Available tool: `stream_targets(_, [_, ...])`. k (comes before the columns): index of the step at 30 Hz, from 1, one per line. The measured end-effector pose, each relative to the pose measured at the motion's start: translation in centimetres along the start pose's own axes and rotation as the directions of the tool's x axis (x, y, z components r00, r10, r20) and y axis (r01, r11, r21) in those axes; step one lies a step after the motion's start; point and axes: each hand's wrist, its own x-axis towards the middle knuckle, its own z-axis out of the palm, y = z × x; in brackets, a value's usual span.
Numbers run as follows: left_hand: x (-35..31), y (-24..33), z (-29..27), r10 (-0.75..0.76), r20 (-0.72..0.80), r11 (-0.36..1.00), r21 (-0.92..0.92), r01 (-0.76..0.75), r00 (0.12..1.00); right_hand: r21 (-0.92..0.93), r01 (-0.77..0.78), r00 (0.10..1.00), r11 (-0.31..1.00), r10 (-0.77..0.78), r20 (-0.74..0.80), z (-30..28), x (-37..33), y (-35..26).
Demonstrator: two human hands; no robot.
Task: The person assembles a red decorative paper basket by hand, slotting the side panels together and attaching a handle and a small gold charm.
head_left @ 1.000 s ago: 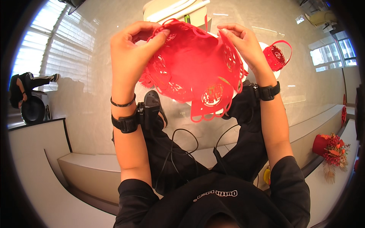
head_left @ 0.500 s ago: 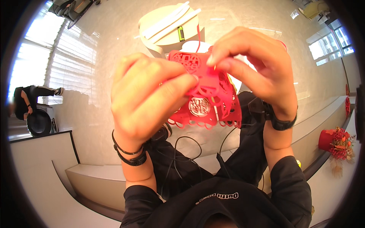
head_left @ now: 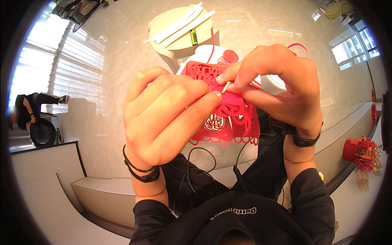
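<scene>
Two hands: both up over the lap, working on one red cutout (head_left: 232,100), fingertips nearly meeting in the middle
Left hand (head_left: 163,116): back of it faces the camera, knuckles bent, fingers folded over and pointing right; thumb and index tips pinch the cutout
Right hand (head_left: 281,77): arched high at the wrist, reaching in from the right, index bent down and thumb coming in underneath; those two are closed around a little gold pin (head_left: 226,87)
Other right fingers: tucked behind the index, can't really tell what they're doing
Forearms: up from the lower edge, one per side, black band on each wrist
Red cutout: held between the hands, above and in front of the knees, lacy loops along its lower edge, round cut pattern on the panels
White surface (head_left: 201,52): just past the cutout, partly hidden by it, with a small red rosette (head_left: 230,56) near its right side
Table (head_left: 164,20): beige and rounded, further out, carrying white rods (head_left: 179,22) and a green cylinder (head_left: 194,36)
Black cable (head_left: 188,175): looped over the lap
Off to the right: red flower pot (head_left: 350,150)
Far left: another person (head_left: 29,107), hand on a black round thing (head_left: 42,133)
</scene>
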Motion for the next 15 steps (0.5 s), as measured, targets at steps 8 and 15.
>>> stream_targets(8, [-0.1, 0.0, 0.1, 0.002, 0.019, 1.0, -0.031, -0.002, 1.0, -0.026, 0.077, 0.997, 0.997, -0.077, 0.019, 0.0, 0.2, 0.0])
stream_targets(15, [0.0, -1.1, 0.1, 0.027, 0.041, 0.978, -0.209, -0.018, 0.999, 0.064, 0.119, 0.989, 0.991, -0.124, 0.078, -0.4, -0.2, 1.5])
